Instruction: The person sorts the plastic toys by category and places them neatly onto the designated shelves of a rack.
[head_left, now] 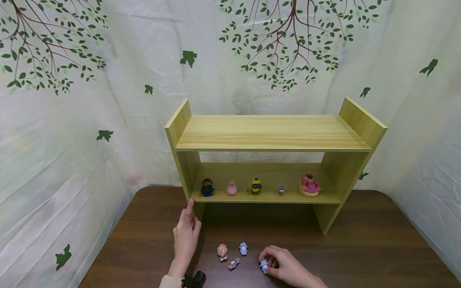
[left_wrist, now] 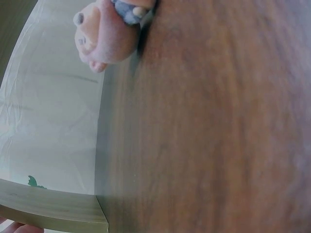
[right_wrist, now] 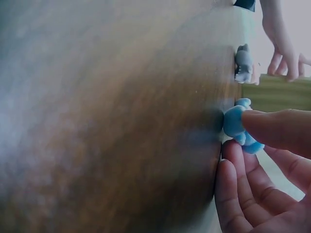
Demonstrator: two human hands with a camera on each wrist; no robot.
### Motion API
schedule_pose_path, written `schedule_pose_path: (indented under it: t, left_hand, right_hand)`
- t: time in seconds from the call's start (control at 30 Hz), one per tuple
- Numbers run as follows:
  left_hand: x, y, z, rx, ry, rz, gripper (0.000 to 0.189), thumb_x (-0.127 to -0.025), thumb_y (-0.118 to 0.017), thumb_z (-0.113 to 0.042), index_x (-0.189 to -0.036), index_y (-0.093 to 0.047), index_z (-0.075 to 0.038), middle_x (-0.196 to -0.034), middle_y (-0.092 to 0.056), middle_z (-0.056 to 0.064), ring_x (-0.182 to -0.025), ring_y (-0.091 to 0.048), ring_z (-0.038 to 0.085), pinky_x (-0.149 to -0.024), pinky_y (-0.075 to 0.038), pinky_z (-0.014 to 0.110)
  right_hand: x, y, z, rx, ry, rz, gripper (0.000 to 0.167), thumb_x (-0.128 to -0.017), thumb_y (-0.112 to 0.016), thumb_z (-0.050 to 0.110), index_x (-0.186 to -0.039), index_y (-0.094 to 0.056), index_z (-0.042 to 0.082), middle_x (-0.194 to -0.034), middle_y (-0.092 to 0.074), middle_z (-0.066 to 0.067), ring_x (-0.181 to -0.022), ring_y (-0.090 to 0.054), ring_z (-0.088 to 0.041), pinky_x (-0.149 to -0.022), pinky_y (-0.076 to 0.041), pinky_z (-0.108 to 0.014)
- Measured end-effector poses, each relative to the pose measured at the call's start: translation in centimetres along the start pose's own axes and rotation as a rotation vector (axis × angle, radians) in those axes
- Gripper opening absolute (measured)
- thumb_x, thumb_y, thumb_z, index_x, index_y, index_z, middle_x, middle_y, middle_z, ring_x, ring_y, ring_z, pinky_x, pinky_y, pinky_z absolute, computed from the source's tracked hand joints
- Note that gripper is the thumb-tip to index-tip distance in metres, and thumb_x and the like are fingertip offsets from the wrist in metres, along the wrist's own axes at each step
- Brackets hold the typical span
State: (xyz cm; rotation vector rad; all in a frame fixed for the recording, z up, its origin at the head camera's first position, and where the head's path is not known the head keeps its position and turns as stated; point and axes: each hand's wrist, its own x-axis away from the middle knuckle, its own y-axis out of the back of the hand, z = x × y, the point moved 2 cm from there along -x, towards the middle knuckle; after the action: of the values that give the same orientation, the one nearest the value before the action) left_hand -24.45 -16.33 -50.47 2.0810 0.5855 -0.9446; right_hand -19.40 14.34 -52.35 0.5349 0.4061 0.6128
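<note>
My right hand point(head_left: 286, 267) is low over the table. Its thumb and fingers pinch a small blue figurine point(right_wrist: 234, 121) at the tabletop. Left of it are another blue figurine point(head_left: 243, 249), a grey figurine point(head_left: 234, 263) lying on its side, and an orange-brown figurine point(head_left: 222, 252). With its index finger extended, my left hand point(head_left: 186, 234) touches the left front edge of the wooden shelf point(head_left: 273, 132). In the left wrist view, only fingertips point(left_wrist: 24, 229) show at the panel's edge.
On the middle board stand a dark-haired figurine point(head_left: 207, 188), a pink one point(head_left: 232, 188), a yellow-and-black one point(head_left: 255, 186), a tiny grey one point(head_left: 281, 190) and a pink bear in a round base point(head_left: 309, 185). A leaf-print curtain point(head_left: 144, 112) hangs behind the brown table point(head_left: 360, 248).
</note>
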Motion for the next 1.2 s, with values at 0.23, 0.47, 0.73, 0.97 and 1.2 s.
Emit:
schedule_pose_path:
  t: [0.23, 0.47, 0.73, 0.97, 1.2]
  left_hand:
    - [0.0, 0.1, -0.1, -0.003, -0.015, -0.006, 0.087, -0.077, -0.06, 0.014, -0.15, -0.031, -0.025, -0.078, -0.039, 0.001, -0.054, -0.028, 0.006, -0.045, -0.026, 0.024]
    - [0.0, 0.0, -0.1, -0.004, -0.017, -0.01, 0.087, -0.077, -0.06, 0.014, -0.15, -0.032, -0.024, -0.078, -0.039, 0.0, -0.054, -0.028, 0.006, -0.045, -0.026, 0.024]
    - [0.0, 0.0, 0.0, -0.005, -0.024, -0.015, 0.087, -0.077, -0.06, 0.014, -0.15, -0.032, -0.024, -0.077, -0.039, 0.001, -0.054, -0.028, 0.006, -0.045, -0.025, 0.024]
    - [0.1, -0.1, 0.0, -0.005, -0.026, -0.017, 0.088, -0.076, -0.06, 0.014, -0.15, -0.031, -0.025, -0.077, -0.038, 0.0, -0.054, -0.028, 0.006, -0.045, -0.025, 0.024]
    - [0.1, -0.1, 0.1, -0.006, -0.035, -0.016, 0.088, -0.076, -0.059, 0.015, -0.15, -0.031, -0.024, -0.077, -0.038, -0.001, -0.054, -0.027, 0.005, -0.045, -0.025, 0.024]
  right_hand:
    - [-0.1, 0.3, 0.4, -0.028, -0.013, -0.026, 0.021, -0.082, -0.068, -0.001, -0.096, -0.061, 0.013, -0.092, -0.056, 0.009, -0.079, -0.056, -0.003, -0.065, -0.05, -0.024]
    - [-0.4, 1.0, 1.2, -0.068, 0.007, -0.115, 0.019, -0.083, -0.067, -0.003, -0.098, -0.062, 0.009, -0.094, -0.057, 0.003, -0.081, -0.058, -0.007, -0.067, -0.052, -0.025]
    - [-0.8, 2.0, 2.5, -0.093, 0.042, -0.16, 0.017, -0.087, -0.067, 0.002, -0.103, -0.062, 0.003, -0.097, -0.063, -0.01, -0.082, -0.062, -0.013, -0.067, -0.053, -0.027]
    - [-1.2, 3.1, 3.5, -0.111, 0.05, -0.191, 0.017, -0.089, -0.066, 0.007, -0.105, -0.063, 0.01, -0.097, -0.064, -0.012, -0.083, -0.063, -0.011, -0.069, -0.054, -0.028]
    - [-1.4, 4.0, 4.7, -0.102, 0.09, -0.225, 0.017, -0.089, -0.066, 0.008, -0.105, -0.063, 0.013, -0.096, -0.065, -0.003, -0.081, -0.064, -0.012, -0.069, -0.054, -0.029]
